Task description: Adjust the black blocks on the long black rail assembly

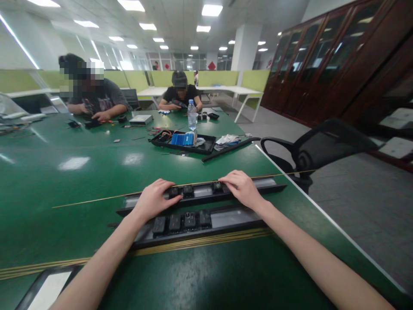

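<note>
A long thin brass rod (97, 200) lies lengthwise over a black channel rail (271, 189) on the green table. Black square blocks sit in that rail, among them a middle block (188, 190) and a right block (217, 187). My left hand (155, 199) curls over the rail's left part, thumb in front and fingers behind, around a black block (174, 192) under the rod. With bent fingertips, my right hand (242, 189) pinches the rod by the right block. Nearer me, a second rail (232, 219) holds several black blocks (189, 220).
Several brass rods (200, 242) lie along the near rail. Farther off are a black tray (206, 148) with blue pieces, a water bottle (192, 115), gloves (227, 141) and a black strip (226, 150). Two people work across the table. An office chair (322, 146) stands at right.
</note>
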`<action>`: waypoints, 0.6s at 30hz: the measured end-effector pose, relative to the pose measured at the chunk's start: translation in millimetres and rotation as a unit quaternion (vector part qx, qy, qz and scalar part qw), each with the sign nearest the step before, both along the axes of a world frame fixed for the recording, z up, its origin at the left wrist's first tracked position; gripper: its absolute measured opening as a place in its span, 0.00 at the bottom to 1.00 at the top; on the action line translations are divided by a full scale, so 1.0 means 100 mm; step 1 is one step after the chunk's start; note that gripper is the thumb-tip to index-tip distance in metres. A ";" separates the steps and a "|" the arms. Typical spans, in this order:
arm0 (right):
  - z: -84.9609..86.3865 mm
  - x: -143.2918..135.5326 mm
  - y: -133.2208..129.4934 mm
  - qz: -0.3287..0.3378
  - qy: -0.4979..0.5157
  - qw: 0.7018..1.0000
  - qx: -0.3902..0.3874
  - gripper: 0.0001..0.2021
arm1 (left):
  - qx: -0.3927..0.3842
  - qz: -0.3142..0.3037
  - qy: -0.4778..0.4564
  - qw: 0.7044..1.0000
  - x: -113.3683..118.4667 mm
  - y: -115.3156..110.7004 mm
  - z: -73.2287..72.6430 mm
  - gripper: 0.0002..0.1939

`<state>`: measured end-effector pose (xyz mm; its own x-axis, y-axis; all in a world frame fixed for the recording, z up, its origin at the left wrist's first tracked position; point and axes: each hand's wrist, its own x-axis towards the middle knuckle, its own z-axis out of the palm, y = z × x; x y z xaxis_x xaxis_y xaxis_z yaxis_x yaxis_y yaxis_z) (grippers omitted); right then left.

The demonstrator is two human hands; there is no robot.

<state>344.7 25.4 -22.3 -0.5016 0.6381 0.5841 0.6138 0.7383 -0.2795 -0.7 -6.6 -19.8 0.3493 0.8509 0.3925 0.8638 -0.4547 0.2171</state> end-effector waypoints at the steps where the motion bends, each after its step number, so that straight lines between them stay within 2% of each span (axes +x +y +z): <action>1: 0.00 0.00 0.00 -0.002 0.002 1.000 -0.001 0.12 | -0.001 -0.001 -0.001 1.000 0.00 0.00 0.00 0.24; 18: -0.01 -0.02 0.00 -0.002 -0.005 1.000 0.011 0.11 | 0.009 0.014 0.005 1.000 0.00 -0.01 -0.02 0.26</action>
